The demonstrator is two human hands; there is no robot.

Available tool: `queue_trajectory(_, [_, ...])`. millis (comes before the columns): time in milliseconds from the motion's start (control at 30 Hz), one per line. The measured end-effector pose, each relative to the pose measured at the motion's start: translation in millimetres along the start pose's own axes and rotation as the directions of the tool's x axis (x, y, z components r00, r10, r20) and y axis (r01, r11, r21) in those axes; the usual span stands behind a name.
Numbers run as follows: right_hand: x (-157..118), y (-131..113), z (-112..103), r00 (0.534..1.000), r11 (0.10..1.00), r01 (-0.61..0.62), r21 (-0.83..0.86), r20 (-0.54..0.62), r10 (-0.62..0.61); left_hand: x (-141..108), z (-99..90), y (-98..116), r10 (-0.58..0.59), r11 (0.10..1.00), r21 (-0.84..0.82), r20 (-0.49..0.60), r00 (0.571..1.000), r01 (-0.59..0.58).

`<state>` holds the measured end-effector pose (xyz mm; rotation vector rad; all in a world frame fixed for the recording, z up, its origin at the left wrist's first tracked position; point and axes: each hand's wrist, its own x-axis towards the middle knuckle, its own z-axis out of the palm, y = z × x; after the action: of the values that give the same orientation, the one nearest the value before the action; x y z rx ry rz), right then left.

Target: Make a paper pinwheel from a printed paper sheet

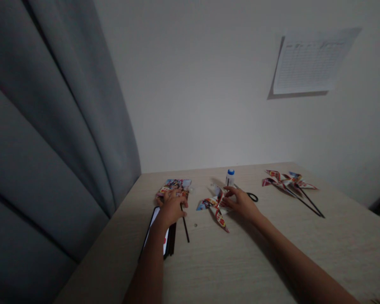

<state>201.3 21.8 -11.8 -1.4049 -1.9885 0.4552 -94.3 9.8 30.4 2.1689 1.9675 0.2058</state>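
Note:
A colourful paper pinwheel [218, 207] lies on the table, its curled blades spread, and the fingers of my right hand [240, 203] touch its right side, bent around a blade. My left hand [172, 207] rests over printed paper [179, 185], fingers apart, beside a thin black stick [185, 230] that passes under its fingertips. A small round piece [195, 225] sits between the stick and the pinwheel. Under my left forearm lie a phone with a lit screen [165, 245] and several dark sticks [172, 238].
Behind my right hand stands a blue-capped glue bottle [229, 178], with black-handled scissors [252, 196] beside it. Finished-looking pinwheels on black sticks [286, 181] lie at the right of the table [335, 236]. A grey curtain [91, 126] hangs at the left.

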Motion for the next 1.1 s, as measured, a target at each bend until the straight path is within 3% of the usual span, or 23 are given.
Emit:
queue_trajectory(433, [-1.1,-2.9,-3.5,0.999,0.998,-0.032,-0.046,0.021,0.033,-2.5,-5.3,-0.3,-0.093,0.995,0.052,0.069,0.993,0.09])
queue_trajectory(767, [-1.2,-4.4,-1.7,0.997,0.996,-0.057,-0.062,0.04,0.059,-4.0,-2.8,1.0,-0.008,0.999,0.052,0.212,0.977,-0.003])
queue_trajectory(1100, [-1.3,-7.7,-3.5,0.994,0.995,-0.084,-0.062,0.067,0.088,-0.1,0.3,3.1,-0.061,0.998,0.032,0.066,0.996,0.059])
